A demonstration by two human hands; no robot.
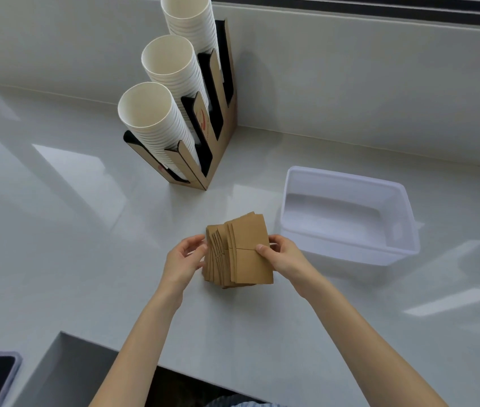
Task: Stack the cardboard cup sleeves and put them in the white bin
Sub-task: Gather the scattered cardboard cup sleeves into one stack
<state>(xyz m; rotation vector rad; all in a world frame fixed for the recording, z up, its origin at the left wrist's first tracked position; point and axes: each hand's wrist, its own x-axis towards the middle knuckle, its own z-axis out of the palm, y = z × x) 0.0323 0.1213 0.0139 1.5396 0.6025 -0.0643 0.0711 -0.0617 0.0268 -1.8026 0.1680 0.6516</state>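
white counter [86,259], cardboard sleeves [240,251] clasped between left hand [184,259], right hand [284,257]

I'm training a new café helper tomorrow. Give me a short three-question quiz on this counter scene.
1. True or false: the white bin already holds sleeves.
2. Which hands grip the stack of cardboard sleeves? A) left only B) right only C) both
3. How many columns of paper cups stand in the cardboard holder?

Key: 1. False, it is empty. 2. C, the left hand and right hand hold its opposite sides. 3. Three.
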